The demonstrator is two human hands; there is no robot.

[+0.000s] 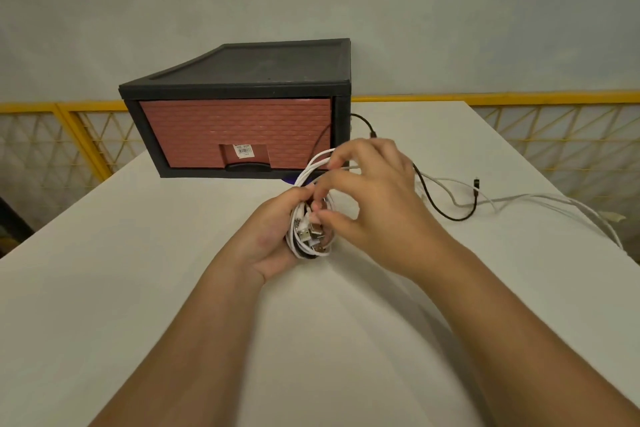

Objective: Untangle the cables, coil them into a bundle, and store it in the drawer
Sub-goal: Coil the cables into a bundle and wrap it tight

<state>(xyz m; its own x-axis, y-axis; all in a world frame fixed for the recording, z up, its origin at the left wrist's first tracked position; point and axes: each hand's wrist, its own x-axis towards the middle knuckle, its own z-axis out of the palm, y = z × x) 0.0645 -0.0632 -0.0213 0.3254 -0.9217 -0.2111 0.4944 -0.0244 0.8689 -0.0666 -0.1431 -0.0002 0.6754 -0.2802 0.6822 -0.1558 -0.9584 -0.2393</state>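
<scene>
My left hand [273, 236] grips a coiled bundle of white and black cables [310, 234] with several USB plugs showing, held just above the white table. My right hand [370, 198] pinches a white cable strand at the top of the coil, fingers curled over it. Loose tails run off to the right across the table: a black cable [446, 213] looping toward the box and white cables [540, 199] trailing to the table's right edge. The black drawer box [242, 80] stands behind the hands, its brick-red drawer front [194, 128] pushed in.
The white table [138, 288] reaches toward me and to the left. A yellow mesh fence [554, 135] runs behind the table against a pale wall. Something small and purple [290, 179] lies by the box's base, mostly hidden.
</scene>
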